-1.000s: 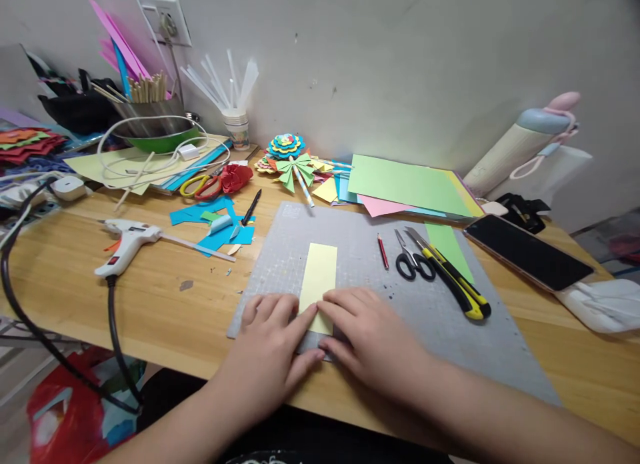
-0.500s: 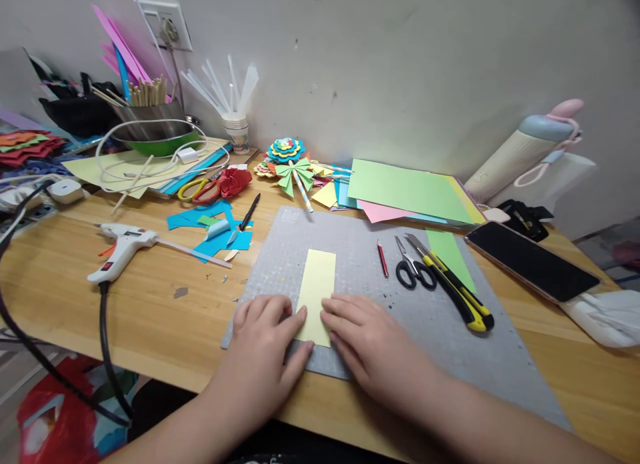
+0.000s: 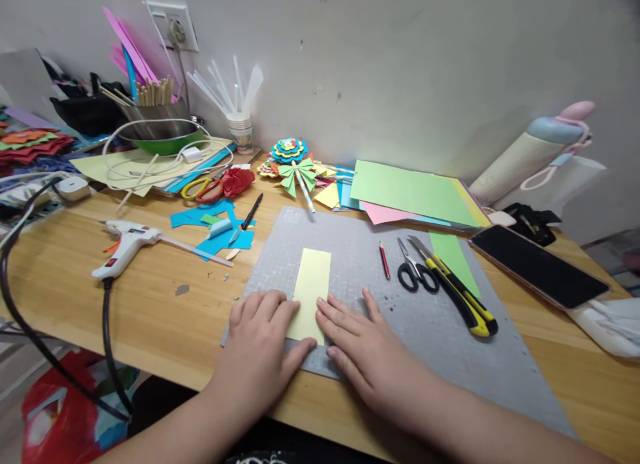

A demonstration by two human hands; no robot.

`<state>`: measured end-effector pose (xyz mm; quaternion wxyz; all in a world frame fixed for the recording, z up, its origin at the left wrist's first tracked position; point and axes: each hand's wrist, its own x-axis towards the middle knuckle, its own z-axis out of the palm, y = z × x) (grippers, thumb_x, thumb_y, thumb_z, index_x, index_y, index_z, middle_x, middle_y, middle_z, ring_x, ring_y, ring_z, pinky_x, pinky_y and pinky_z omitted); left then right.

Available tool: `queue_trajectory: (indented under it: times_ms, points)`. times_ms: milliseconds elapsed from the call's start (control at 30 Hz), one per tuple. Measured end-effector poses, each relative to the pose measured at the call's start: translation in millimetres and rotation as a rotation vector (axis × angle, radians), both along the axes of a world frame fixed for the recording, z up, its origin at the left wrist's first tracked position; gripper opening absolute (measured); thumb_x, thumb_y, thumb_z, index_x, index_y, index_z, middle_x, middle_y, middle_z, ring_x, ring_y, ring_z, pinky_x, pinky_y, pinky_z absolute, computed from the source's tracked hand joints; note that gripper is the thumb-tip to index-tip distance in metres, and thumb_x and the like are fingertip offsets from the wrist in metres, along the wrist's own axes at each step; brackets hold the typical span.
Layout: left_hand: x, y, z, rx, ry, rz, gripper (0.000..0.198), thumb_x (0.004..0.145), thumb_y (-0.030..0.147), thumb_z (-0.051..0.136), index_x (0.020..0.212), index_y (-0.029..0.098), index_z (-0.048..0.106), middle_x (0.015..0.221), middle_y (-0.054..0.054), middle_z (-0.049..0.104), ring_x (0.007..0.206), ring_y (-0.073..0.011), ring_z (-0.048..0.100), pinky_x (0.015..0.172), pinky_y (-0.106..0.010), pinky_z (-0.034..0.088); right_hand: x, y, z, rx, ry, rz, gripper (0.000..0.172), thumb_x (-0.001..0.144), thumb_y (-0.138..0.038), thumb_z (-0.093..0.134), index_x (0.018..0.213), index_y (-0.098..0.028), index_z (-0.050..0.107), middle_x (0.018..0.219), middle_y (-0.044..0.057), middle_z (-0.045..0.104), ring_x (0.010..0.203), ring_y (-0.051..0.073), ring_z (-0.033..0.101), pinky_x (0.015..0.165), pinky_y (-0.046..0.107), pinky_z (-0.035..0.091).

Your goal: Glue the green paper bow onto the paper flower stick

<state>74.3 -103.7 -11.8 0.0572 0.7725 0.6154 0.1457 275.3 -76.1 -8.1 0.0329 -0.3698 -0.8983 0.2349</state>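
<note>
A pale yellow paper strip (image 3: 311,287) lies lengthwise on the grey cutting mat (image 3: 430,331). My left hand (image 3: 260,344) rests flat on the mat at the strip's near left edge, its thumb across the strip's near end. My right hand (image 3: 365,344) lies flat beside the strip's near right edge, fingers stretched out and touching it. Neither hand grips anything. Black-handled scissors (image 3: 414,267), a yellow and black utility knife (image 3: 457,291) and a red pencil (image 3: 383,260) lie on the mat to the right.
A white glue gun (image 3: 125,246) with a black cord lies left on the wooden table (image 3: 75,277). Blue paper scraps (image 3: 215,225), a black pen (image 3: 251,211), paper flowers (image 3: 290,159), stacked coloured sheets (image 3: 410,191), a phone (image 3: 537,264) and a bottle (image 3: 530,154) surround the mat.
The yellow strip has turned slightly, its near end shifting left. My right hand's fingers have spread and slid a little down beside it. The view has shifted slightly.
</note>
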Motion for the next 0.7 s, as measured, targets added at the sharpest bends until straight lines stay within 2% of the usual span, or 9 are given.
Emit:
queue_trajectory:
  times_ms: [100,200,367,533,633,700]
  points:
    - [-2,4,-4.0,0.027,0.007,0.096,0.042,0.078,0.044,0.062,0.112,0.019,0.055,0.109,-0.01,0.057,0.104,-0.0317,0.047,0.089,-0.049,0.031,-1,0,0.8,0.005,0.051,-0.013,0.043,0.098,-0.029,0.033,0.14,-0.022,0.04,0.147,0.005,0.036,0.137,0.024,0.031,0.112,0.062,0.001]
    - [-6,13,-2.3,-0.027,-0.085,0.128,0.044,0.077,0.045,0.062,0.111,0.018,0.056,0.11,-0.011,0.057,0.107,-0.0325,0.046,0.091,-0.051,0.031,-1,0,-1.0,0.025,0.09,-0.007,0.045,0.096,-0.024,0.036,0.141,-0.022,0.037,0.146,0.006,0.037,0.136,0.026,0.034,0.112,0.063,0.002]
    - [-12,41,10.5,-0.293,-0.409,0.17,0.028,0.081,0.034,0.053,0.099,0.017,0.065,0.102,-0.011,0.062,0.107,-0.0326,0.049,0.095,-0.054,0.03,0,-1,-5.2,0.054,0.138,-0.019,0.048,0.094,-0.017,0.038,0.142,-0.021,0.037,0.145,0.008,0.04,0.134,0.027,0.037,0.112,0.064,0.003]
    - [-14,60,23.1,-0.498,-0.588,0.127,0.025,0.077,0.028,0.053,0.092,0.017,0.07,0.103,-0.011,0.069,0.102,-0.0279,0.06,0.093,-0.044,0.042,-1,-1,-5.8,0.043,0.119,-0.012,0.048,0.094,-0.017,0.035,0.142,-0.019,0.036,0.146,0.009,0.037,0.135,0.028,0.035,0.111,0.066,0.001]
    - [-12,56,33.2,-0.564,-0.672,0.15,0.035,0.077,0.027,0.052,0.107,0.017,0.066,0.109,-0.012,0.067,0.104,-0.0268,0.061,0.092,-0.043,0.044,-1,-1,-4.3,0.011,0.125,-0.011,0.048,0.094,-0.016,0.034,0.142,-0.017,0.037,0.147,0.009,0.037,0.136,0.027,0.032,0.11,0.067,0.001]
    - [-12,50,40.3,-0.59,-0.821,0.241,0.044,0.079,0.027,0.051,0.121,0.018,0.056,0.118,-0.014,0.062,0.109,-0.0272,0.058,0.088,-0.044,0.047,0,-3,-2.8,-0.025,0.179,-0.02,0.049,0.093,-0.014,0.033,0.142,-0.016,0.035,0.147,0.01,0.036,0.137,0.026,0.031,0.111,0.065,0.003]
